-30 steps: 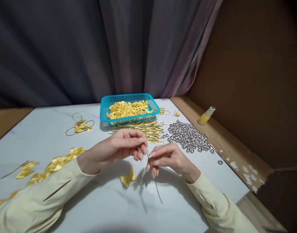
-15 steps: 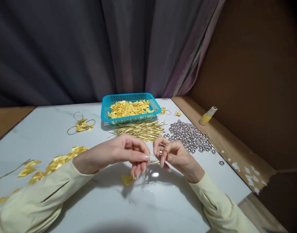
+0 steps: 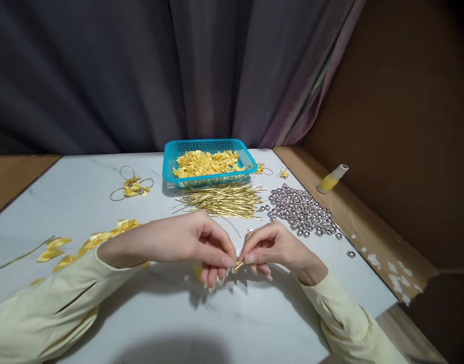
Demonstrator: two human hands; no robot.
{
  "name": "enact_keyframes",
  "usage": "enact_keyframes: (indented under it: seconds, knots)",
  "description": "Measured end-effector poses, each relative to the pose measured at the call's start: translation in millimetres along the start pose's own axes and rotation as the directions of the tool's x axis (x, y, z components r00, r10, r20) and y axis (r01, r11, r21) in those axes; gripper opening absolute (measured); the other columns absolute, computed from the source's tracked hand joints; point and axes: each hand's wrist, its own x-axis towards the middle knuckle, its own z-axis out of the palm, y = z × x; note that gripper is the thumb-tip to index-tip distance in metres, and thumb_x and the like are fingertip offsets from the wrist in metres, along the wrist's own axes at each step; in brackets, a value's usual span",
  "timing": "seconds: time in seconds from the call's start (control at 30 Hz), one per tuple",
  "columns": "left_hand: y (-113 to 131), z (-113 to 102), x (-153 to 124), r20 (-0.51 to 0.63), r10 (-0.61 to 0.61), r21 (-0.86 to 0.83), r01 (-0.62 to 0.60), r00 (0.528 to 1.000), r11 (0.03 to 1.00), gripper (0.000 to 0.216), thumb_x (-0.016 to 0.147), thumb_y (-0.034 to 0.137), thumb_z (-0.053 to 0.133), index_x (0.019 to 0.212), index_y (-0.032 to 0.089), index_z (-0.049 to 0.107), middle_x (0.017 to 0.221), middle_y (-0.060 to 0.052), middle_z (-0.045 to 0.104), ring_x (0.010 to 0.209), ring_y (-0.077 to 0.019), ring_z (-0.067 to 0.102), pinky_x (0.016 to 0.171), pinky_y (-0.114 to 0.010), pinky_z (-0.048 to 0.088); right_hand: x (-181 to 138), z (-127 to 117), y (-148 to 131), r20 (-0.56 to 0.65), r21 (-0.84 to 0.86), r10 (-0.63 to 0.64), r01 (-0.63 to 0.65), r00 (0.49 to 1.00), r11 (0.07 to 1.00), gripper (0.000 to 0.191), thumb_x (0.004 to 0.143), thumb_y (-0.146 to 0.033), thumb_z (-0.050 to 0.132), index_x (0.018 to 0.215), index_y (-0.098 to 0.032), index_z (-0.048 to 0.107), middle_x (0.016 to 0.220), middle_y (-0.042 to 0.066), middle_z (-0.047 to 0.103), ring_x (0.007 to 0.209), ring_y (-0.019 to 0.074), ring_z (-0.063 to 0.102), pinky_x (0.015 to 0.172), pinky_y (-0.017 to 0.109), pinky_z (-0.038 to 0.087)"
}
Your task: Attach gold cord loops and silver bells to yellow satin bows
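Dark curtain (image 3: 102,76) falls in soft, heavy folds behind a smooth white table (image 3: 201,326) with faint grey veins, and a plain brown board (image 3: 398,126) rises on the right. Farthest left of the grip lies a thin, straight stalk (image 3: 21,256), its end near a single satin bow (image 3: 54,248). Next comes a row of glossy yellow bows (image 3: 98,237), partly hidden by the left forearm. Beyond these, farther from the grip, thin round hoops (image 3: 118,194) carry crinkled yellow bows.

Thumb and fingers of the left hand (image 3: 199,243) pinch narrowly at the gold wire (image 3: 237,266), the other fingers curled beneath; a yellow scrap of fabric (image 3: 197,273) shows just under them. Straight beyond the grip sits a blue plastic basket (image 3: 208,179), lattice-walled, heaped with yellow fabric pieces; between it and the hands spreads a sheaf of shiny gold strands (image 3: 227,199). Short lengths of the wire cross between the two sets of fingertips, and the right hand (image 3: 275,246) pinches its side just as tightly.

Right of the grip, silver beads (image 3: 302,210) lie in a gleaming, rounded heap. Farther right stand a tapered, yellow-bottomed bottle (image 3: 332,179) and flat, ragged white scraps (image 3: 394,278).
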Motion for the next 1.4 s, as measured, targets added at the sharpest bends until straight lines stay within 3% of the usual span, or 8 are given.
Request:
enact_keyframes:
  seconds: [0.23,0.43,0.7,0.9,1.13,1.4]
  knots:
    - [0,1,-2,-0.024,-0.013,0.025,0.013,1.000,1.000,0.012,0.083,0.027,0.065,0.081,0.019,0.074,0.065,0.002,0.071,0.060,-0.0100,0.066,0.061,-0.017,0.054,0,5,-5,-0.078,-0.125,0.019,-0.028,0.997,0.992,0.014,0.066,-0.023,0.081,0.071,-0.013,0.074,0.056,-0.001,0.064,0.039,0.0053,0.054,0.039,0.017,0.047]
    - [5,4,-6,-0.057,0.008,0.066,-0.004,0.998,0.998,0.014,0.086,0.022,0.061,0.081,0.019,0.073,0.070,0.003,0.071,0.066,-0.0100,0.067,0.064,-0.016,0.054,0,6,-7,-0.137,-0.115,-0.010,-0.006,0.990,0.993,0.013,0.070,-0.023,0.079,0.072,-0.012,0.072,0.054,-0.001,0.063,0.039,0.0048,0.053,0.038,0.016,0.045]
    - [9,4,-5,-0.115,0.013,0.135,0.003,0.993,0.991,0.027,0.087,0.040,0.059,0.079,0.019,0.074,0.068,0.000,0.072,0.067,-0.0126,0.068,0.065,-0.019,0.055,1,5,-7,-0.133,-0.104,-0.013,-0.001,0.991,0.995,0.015,0.071,-0.025,0.077,0.074,-0.012,0.070,0.053,-0.002,0.062,0.040,0.0045,0.053,0.040,0.016,0.044]
    - [4,3,-5,-0.150,0.030,0.093,-0.016,0.988,0.996,0.010,0.082,0.028,0.067,0.080,0.022,0.075,0.066,0.004,0.072,0.065,-0.0113,0.069,0.061,-0.016,0.055,0,4,-9,-0.147,-0.114,-0.039,0.022,0.988,0.993,0.014,0.071,-0.024,0.077,0.072,-0.012,0.070,0.053,-0.002,0.063,0.040,0.0052,0.054,0.041,0.017,0.045]
    - [4,0,-4,-0.202,0.075,0.162,-0.042,0.976,0.986,0.012,0.083,0.024,0.064,0.079,0.022,0.075,0.066,0.004,0.072,0.064,-0.0110,0.068,0.061,-0.016,0.055,2,4,-12,-0.161,-0.119,-0.007,-0.013,0.987,0.993,0.019,0.069,-0.029,0.079,0.073,-0.012,0.071,0.054,-0.001,0.062,0.041,0.0057,0.053,0.042,0.018,0.045]
    - [3,6,-4,-0.223,0.057,0.208,-0.009,0.973,0.978,0.012,0.082,0.023,0.062,0.081,0.020,0.074,0.066,0.002,0.070,0.065,-0.0127,0.068,0.060,-0.017,0.054,2,3,-10,-0.156,-0.258,0.033,-0.073,0.987,0.963,0.026,0.072,-0.037,0.076,0.074,-0.012,0.070,0.049,-0.004,0.055,0.039,0.0050,0.049,0.040,0.018,0.040]
